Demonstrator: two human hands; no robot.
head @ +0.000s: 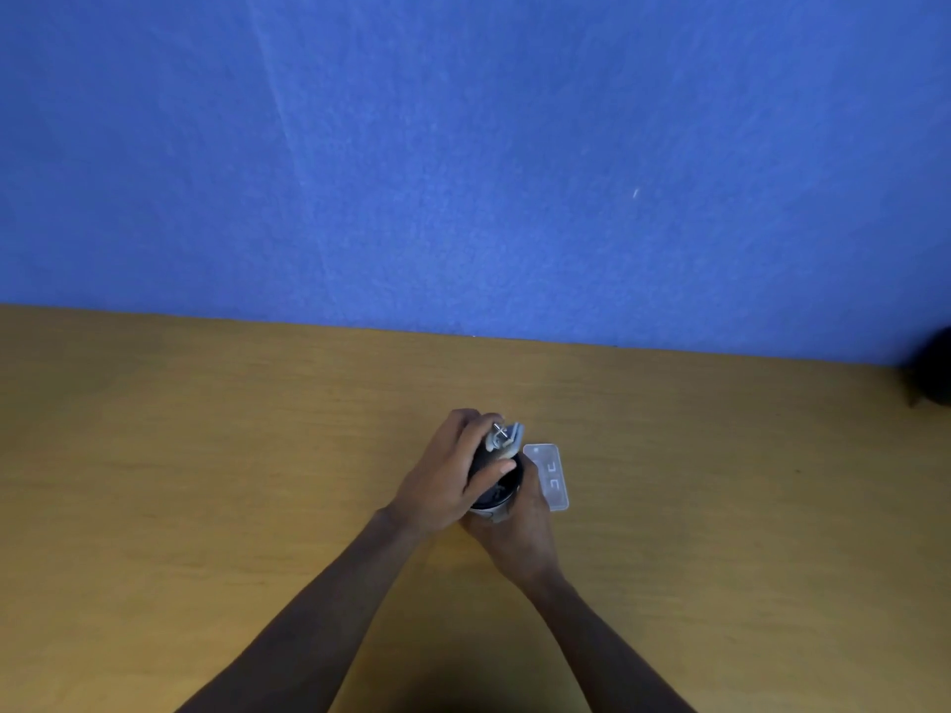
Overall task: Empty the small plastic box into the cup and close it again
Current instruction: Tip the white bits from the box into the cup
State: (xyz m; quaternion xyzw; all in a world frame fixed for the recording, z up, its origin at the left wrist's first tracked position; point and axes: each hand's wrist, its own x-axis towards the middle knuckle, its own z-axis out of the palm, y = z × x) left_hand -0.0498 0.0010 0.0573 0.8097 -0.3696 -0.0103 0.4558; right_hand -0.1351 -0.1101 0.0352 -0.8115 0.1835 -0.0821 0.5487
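Left hand (442,481) is tipping the box (502,442) over the cup (496,499), right hand (520,527) is gripping the cup, lid (548,476) lying at 3 o'clock.

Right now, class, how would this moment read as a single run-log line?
phase: emptying | left hand: tips small plastic box over cup | right hand: holds cup | lid: off, on table beside cup

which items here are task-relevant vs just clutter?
In the job:
- small plastic box, tipped in the left hand
- cup, steadied by the right hand
- clear lid, flat on the table right of the cup

Lying about:
- dark object at the table's far right edge, too cut off to identify
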